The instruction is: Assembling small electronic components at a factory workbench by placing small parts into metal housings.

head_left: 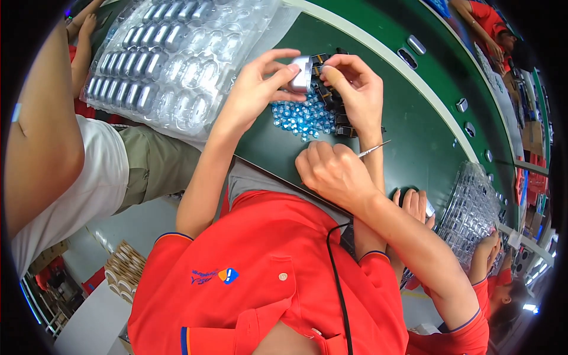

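My left hand (260, 86) grips a rounded silver case (301, 74) by its edges, thumb on the near face, above the green work surface. Close to the case's right side, my right hand (357, 89) has its thumb and forefinger pinched together; whatever is between them is too small or hidden to name. Just beyond and below the fingers lie several small black parts (345, 123) with orange-gold strips. Beside them spreads a heap of small glossy blue pieces (299, 117). The case's far side is out of sight.
A co-worker's fist (334, 171) with a thin pointed tool (375, 148) crosses over my right forearm. Clear plastic trays with silver cases (137, 64) stand at left; another clear tray (470, 204) is at right. Silver shells (416, 44) lie on the green conveyor beyond a pale rail.
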Action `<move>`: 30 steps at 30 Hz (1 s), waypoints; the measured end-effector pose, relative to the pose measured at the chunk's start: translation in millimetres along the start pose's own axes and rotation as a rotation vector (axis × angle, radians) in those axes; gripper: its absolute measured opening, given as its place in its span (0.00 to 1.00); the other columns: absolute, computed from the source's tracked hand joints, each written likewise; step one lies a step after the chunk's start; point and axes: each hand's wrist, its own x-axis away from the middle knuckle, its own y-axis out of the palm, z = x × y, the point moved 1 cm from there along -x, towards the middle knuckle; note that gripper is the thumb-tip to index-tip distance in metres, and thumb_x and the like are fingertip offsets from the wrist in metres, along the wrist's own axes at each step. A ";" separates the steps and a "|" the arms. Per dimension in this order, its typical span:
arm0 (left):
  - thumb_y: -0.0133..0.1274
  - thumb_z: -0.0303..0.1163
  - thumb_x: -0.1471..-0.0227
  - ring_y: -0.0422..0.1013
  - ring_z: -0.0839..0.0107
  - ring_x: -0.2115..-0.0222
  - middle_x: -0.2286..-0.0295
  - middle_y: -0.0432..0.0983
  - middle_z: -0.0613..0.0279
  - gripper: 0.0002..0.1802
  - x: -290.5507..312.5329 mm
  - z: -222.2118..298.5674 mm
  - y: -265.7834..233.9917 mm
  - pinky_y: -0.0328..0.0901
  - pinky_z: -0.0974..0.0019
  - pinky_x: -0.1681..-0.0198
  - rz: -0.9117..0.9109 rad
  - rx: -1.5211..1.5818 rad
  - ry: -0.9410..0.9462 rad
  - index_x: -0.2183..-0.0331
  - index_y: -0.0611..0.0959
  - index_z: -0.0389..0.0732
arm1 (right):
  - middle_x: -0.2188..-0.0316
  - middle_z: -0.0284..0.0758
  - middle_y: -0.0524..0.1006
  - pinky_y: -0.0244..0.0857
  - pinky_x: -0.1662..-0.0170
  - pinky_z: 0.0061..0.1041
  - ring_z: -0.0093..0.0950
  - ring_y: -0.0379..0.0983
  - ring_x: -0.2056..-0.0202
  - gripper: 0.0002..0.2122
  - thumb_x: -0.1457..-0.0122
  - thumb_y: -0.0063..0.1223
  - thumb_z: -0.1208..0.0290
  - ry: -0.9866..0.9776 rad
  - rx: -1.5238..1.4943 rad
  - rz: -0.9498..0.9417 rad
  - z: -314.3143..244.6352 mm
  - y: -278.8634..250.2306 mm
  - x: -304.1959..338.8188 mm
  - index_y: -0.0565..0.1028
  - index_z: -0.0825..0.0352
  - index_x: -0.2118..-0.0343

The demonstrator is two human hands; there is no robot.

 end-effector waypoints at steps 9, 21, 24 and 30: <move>0.55 0.36 0.41 0.76 0.73 0.70 0.66 0.77 0.56 0.24 -15.4 -12.5 12.7 0.77 0.67 0.64 -0.004 -0.034 -0.128 0.51 0.76 0.27 | 0.69 0.33 0.81 0.72 0.63 0.20 0.21 0.78 0.68 0.09 0.44 0.60 0.77 -0.134 0.484 0.067 -4.4 -8.6 2.5 0.78 0.71 0.60; 0.57 0.35 0.42 0.79 0.66 0.69 0.66 0.78 0.50 0.25 -29.5 -5.0 16.4 0.77 0.70 0.68 -0.067 -0.239 -0.100 0.50 0.76 0.25 | 0.71 0.38 0.81 0.73 0.64 0.24 0.28 0.80 0.71 0.08 0.46 0.60 0.78 -0.321 0.740 0.085 2.0 -12.9 -3.4 0.79 0.68 0.63; 0.57 0.35 0.42 0.79 0.66 0.69 0.65 0.78 0.50 0.25 -31.8 -6.7 15.1 0.77 0.70 0.67 -0.070 -0.283 -0.086 0.50 0.76 0.25 | 0.71 0.38 0.81 0.72 0.65 0.24 0.29 0.79 0.72 0.08 0.46 0.59 0.79 -0.331 0.754 0.107 3.9 -9.1 0.1 0.79 0.68 0.63; 0.58 0.35 0.44 0.81 0.64 0.69 0.67 0.79 0.47 0.25 -21.8 -2.3 19.1 0.76 0.70 0.68 -0.067 -0.241 -0.037 0.50 0.77 0.27 | 0.74 0.39 0.80 0.71 0.66 0.24 0.28 0.79 0.73 0.07 0.45 0.56 0.80 -0.394 0.754 0.204 1.9 2.1 7.4 0.79 0.69 0.63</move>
